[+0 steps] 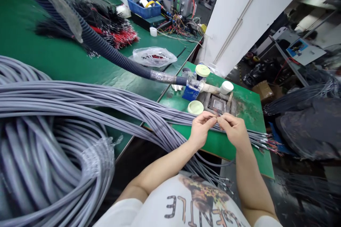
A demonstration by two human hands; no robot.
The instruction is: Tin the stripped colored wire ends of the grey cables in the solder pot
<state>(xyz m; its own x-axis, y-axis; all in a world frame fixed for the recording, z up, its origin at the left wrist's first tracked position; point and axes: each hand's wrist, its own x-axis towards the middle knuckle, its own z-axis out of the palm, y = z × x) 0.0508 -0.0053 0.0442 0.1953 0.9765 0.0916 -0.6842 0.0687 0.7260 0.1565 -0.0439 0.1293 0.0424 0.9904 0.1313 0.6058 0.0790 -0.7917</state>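
My left hand (201, 129) and my right hand (234, 129) meet fingertip to fingertip over the green bench. Both are closed in a pinch, and what lies between the fingertips is too small to make out, perhaps thin wire ends. Under and beside them runs a thick bundle of grey cables (128, 101), coming from the left. Their stripped ends with coloured wires (266, 142) fan out right of my right hand. Just beyond my fingers sits a small metal pot with a shiny square top (218, 105). A pale open tub (195, 107) stands near my left hand.
A ribbed hose (114, 56) crosses above the table to a blue box (191, 92) by the pot. More tubs (226, 87) stand behind. Coiled grey cable (32, 159) fills the lower left. Black and red wires (106, 28), a plastic bag (154, 56) and a blue bin (145, 9) lie farther back.
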